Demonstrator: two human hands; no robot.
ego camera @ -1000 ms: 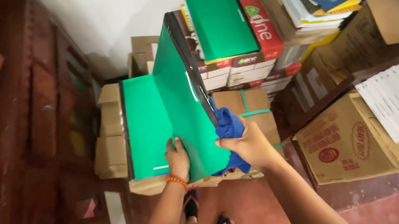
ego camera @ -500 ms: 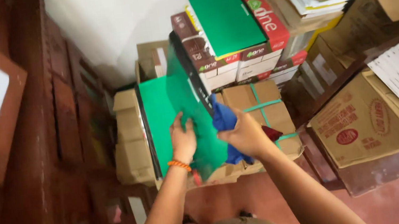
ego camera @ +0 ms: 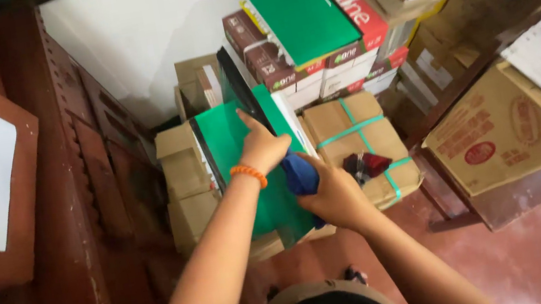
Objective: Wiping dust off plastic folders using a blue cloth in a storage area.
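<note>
A large green folder [ego camera: 229, 144] stands on edge against stacked cardboard boxes. My left hand [ego camera: 261, 148], with an orange bead bracelet on the wrist, rests flat on the folder's upper part, fingers toward its dark spine. My right hand [ego camera: 336, 196] grips the folder's lower right edge together with a blue cloth [ego camera: 300, 173]. A second green folder [ego camera: 301, 13] lies on top of the paper-ream boxes behind.
A taped cardboard box [ego camera: 357, 145] with a small red and black object [ego camera: 364, 165] on it sits to the right. Paper-ream boxes [ego camera: 270, 64], more cartons [ego camera: 501, 128], stacked papers and books fill the right. Dark wooden furniture [ego camera: 75, 207] stands on the left.
The green folder has dropped lower and moved in against the boxes. My left hand has shifted from its bottom edge up onto its face.
</note>
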